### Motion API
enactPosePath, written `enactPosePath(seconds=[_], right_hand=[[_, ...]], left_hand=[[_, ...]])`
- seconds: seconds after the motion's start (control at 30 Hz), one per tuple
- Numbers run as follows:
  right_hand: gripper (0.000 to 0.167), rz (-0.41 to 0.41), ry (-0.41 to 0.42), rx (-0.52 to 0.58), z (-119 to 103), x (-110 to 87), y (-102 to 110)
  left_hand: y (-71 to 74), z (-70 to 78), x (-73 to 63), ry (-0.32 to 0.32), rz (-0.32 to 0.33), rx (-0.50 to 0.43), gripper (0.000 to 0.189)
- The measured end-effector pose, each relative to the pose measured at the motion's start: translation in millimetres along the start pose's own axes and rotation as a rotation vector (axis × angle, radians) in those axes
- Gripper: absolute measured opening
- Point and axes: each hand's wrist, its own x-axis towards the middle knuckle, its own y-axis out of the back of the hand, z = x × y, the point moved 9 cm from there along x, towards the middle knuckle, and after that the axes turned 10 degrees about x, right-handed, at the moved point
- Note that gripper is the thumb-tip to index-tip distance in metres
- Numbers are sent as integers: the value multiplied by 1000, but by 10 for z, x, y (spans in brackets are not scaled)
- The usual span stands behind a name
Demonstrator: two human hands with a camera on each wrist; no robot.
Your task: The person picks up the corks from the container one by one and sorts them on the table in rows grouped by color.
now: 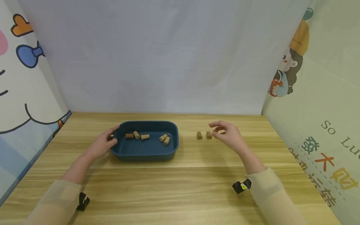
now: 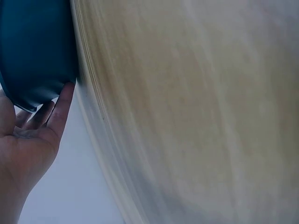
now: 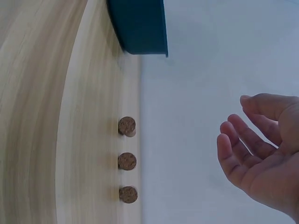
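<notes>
A dark blue tray stands on the table with several small tapered corks in it, among them a cork near the middle. My left hand is at its left end; in the left wrist view, extended fingers touch the tray's outer wall. To the right of the tray, a row of three corks stands on the table: the left cork, the middle cork, and a third mostly hidden by my right hand. That hand hovers above the row, fingers loosely bent, holding nothing.
The wood-grain table ends at a pale cloth backdrop. Printed cloths hang at the left side and the right side. A small black device is worn at the right wrist, another at the left.
</notes>
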Motion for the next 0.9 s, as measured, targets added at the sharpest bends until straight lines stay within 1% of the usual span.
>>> enactPosePath(seconds=[0.17, 0.3, 0.53, 0.7, 0.9], right_hand=[[31, 5, 42, 46, -182, -40, -88], [31, 15, 81, 87, -328, -68, -167], [31, 16, 191, 165, -617, -154, -352], [34, 33, 263, 199, -799, -187, -485], [35, 33, 271, 276, -917, -178, -679]], left_hand=[[-6, 10, 3, -5, -5, -4, 62], [-11, -15, 14, -8, -6, -12, 61], [-8, -51, 30, -8, -1, -6, 61], [-10, -45, 29, -9, -4, -4, 61], [-4, -42, 27, -5, 2, 7, 61]])
